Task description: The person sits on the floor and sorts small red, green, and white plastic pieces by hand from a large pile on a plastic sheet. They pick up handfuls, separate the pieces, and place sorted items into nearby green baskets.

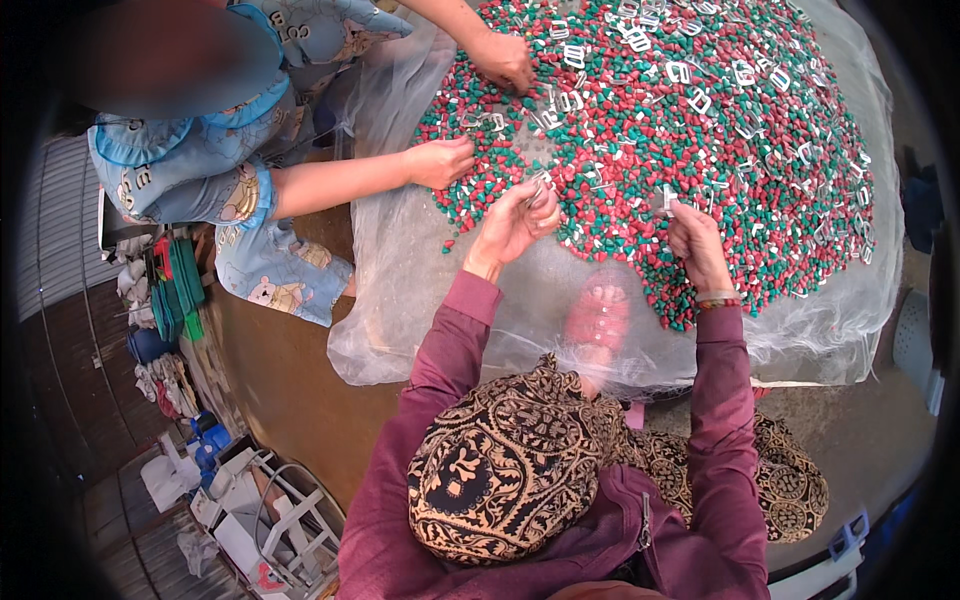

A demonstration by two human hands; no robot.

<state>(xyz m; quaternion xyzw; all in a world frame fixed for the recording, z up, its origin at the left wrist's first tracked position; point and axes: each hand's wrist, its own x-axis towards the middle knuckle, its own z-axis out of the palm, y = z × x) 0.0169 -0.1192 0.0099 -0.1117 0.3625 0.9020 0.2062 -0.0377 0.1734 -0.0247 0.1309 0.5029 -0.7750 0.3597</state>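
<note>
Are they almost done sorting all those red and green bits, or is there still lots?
Still lots. No sorted pile or filled container shows, so nothing looks finished yet. The left hand pinches a small piece at the heap's near edge, and the right hand holds a small white clip. The big heap of red and green pieces, with white clips mixed in, covers most of the clear plastic sheet. A co-worker's hands pick there too.

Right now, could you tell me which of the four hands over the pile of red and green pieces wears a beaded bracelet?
The person's own right hand, at the pile's near edge. A bracelet circles its wrist above the maroon sleeve; the left hand and the co-worker's two hands have bare wrists.
</note>
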